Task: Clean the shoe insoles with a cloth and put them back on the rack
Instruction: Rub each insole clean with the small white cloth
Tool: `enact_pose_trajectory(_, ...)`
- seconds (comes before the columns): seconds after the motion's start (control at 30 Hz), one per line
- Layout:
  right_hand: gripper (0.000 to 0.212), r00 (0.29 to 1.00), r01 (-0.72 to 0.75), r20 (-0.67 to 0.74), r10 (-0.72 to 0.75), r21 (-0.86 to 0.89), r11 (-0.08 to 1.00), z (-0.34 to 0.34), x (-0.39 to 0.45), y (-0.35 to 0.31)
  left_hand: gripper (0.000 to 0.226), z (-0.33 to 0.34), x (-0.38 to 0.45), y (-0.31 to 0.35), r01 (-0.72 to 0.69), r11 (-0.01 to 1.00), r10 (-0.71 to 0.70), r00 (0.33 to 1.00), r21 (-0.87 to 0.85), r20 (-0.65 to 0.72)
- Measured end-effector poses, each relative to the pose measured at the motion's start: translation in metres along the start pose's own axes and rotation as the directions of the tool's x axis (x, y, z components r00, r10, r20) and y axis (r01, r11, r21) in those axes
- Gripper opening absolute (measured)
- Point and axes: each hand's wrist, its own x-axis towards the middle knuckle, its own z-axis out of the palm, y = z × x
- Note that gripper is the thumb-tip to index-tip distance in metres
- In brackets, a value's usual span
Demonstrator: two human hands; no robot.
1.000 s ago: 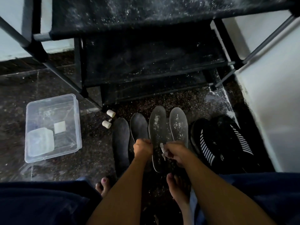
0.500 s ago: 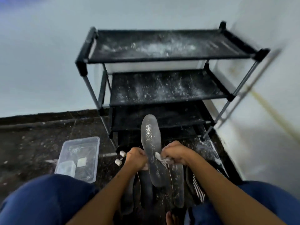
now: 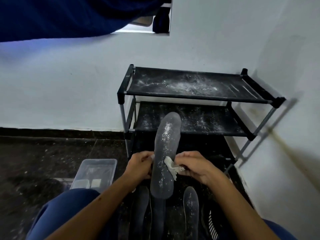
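Dim, cool bluish light, brightest at the window at the top; the floor sinks into near black. The rack throws a soft shadow on the right wall. Wide-angle bending at the edges, overall soft and slightly grainy

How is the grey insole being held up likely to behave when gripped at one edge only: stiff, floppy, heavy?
The insole looks thin, so probably light. It stands nearly straight in the left hand, suggesting some stiffness, though it may bend under the cloth. Its powdery surface could be slightly slippery.
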Motion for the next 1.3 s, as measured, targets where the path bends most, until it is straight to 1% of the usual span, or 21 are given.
enact_pose_trajectory(0.07,0.013,1.0,0.004,-0.015,-0.004,0.021,1.0,0.002,0.008,-0.009,0.019,0.002,0.014,0.004,-0.032,0.999,0.032,0.998,-0.005,-0.055)
enact_pose_trajectory(0.13,0.011,0.998,0.016,-0.053,-0.013,0.044,0.999,0.002,0.015,-0.016,0.021,0.006,0.027,0.006,-0.087,0.995,0.091,0.994,0.056,-0.066)
enact_pose_trajectory(0.2,0.012,0.996,0.029,-0.085,-0.024,0.053,0.998,0.004,0.025,-0.021,0.021,0.006,0.035,0.008,-0.101,0.994,0.104,0.991,0.043,-0.085)
enact_pose_trajectory(0.23,0.013,0.996,0.029,-0.088,-0.024,0.047,0.998,0.005,0.028,-0.023,0.02,0.006,0.039,0.008,-0.092,0.996,0.093,0.991,0.015,-0.1)
enact_pose_trajectory(0.27,0.014,0.997,0.024,-0.078,-0.021,0.037,0.999,0.005,0.031,-0.023,0.025,0.005,0.042,0.008,-0.074,0.997,0.071,0.991,-0.029,-0.112)
enact_pose_trajectory(0.33,0.016,1.0,0.002,-0.018,-0.002,0.007,1.0,0.005,0.033,-0.024,0.042,0.004,0.047,0.009,0.027,0.989,-0.042,0.993,-0.144,-0.107)
enact_pose_trajectory(0.4,0.017,0.998,-0.021,0.058,0.024,-0.039,0.999,0.004,0.033,-0.025,0.057,0.0,0.052,0.011,0.147,0.936,-0.166,0.986,-0.319,-0.032)
enact_pose_trajectory(0.43,0.018,0.996,-0.029,0.087,0.034,-0.061,0.998,0.004,0.034,-0.026,0.062,-0.002,0.052,0.013,0.177,0.899,-0.186,0.982,-0.401,0.018)
enact_pose_trajectory(0.47,0.019,0.993,-0.034,0.108,0.042,-0.08,0.996,0.004,0.034,-0.026,0.065,-0.003,0.05,0.016,0.194,0.859,-0.181,0.981,-0.474,0.073)
enact_pose_trajectory(0.53,0.019,0.988,-0.046,0.141,0.063,-0.119,0.992,0.006,0.033,-0.025,0.068,-0.006,0.045,0.022,0.23,0.794,-0.168,0.973,-0.563,0.16)
enact_pose_trajectory(0.6,0.021,0.98,-0.057,0.179,0.087,-0.165,0.985,0.008,0.031,-0.022,0.076,-0.009,0.04,0.022,0.262,0.734,-0.169,0.964,-0.627,0.206)
enact_pose_trajectory(0.7,0.027,0.961,-0.061,0.249,0.118,-0.224,0.973,0.014,0.026,-0.016,0.09,-0.017,0.035,0.021,0.313,0.666,-0.161,0.947,-0.678,0.279)
enact_pose_trajectory(0.73,0.028,0.955,-0.059,0.268,0.127,-0.25,0.967,0.016,0.024,-0.013,0.093,-0.018,0.033,0.02,0.337,0.64,-0.156,0.937,-0.691,0.313)
enact_pose_trajectory(0.83,0.025,0.94,-0.049,0.305,0.151,-0.316,0.948,0.025,0.019,-0.009,0.095,-0.02,0.029,0.018,0.41,0.608,-0.155,0.901,-0.68,0.405)
enact_pose_trajectory(0.97,0.019,0.918,-0.055,0.349,0.19,-0.361,0.931,0.021,0.013,-0.012,0.09,-0.02,0.025,0.02,0.418,0.602,-0.17,0.9,-0.68,0.402)
enact_pose_trajectory(1.07,0.035,0.913,-0.091,0.33,0.238,-0.404,0.91,-0.003,0.01,-0.021,0.089,-0.021,0.023,0.019,0.421,0.575,-0.185,0.902,-0.701,0.391)
enact_pose_trajectory(1.13,0.033,0.949,-0.061,0.26,0.178,-0.405,0.912,-0.017,0.008,-0.026,0.089,-0.019,0.022,0.017,0.436,0.559,-0.185,0.895,-0.706,0.406)
enact_pose_trajectory(1.2,0.025,0.991,0.053,0.136,-0.012,-0.307,0.95,-0.021,0.011,-0.031,0.09,-0.017,0.02,0.014,0.456,0.558,-0.182,0.883,-0.693,0.434)
enact_pose_trajectory(1.23,0.024,0.988,0.151,0.054,-0.143,-0.209,0.966,-0.019,0.014,-0.033,0.09,-0.016,0.02,0.013,0.464,0.563,-0.178,0.876,-0.684,0.448)
enact_pose_trajectory(1.27,0.025,0.958,0.278,-0.042,-0.284,-0.112,0.954,-0.016,0.018,-0.034,0.09,-0.015,0.019,0.012,0.471,0.568,-0.173,0.87,-0.675,0.461)
enact_pose_trajectory(1.3,0.026,0.897,0.412,-0.144,-0.419,-0.077,0.908,-0.011,0.021,-0.034,0.091,-0.014,0.019,0.011,0.476,0.574,-0.163,0.864,-0.666,0.477)
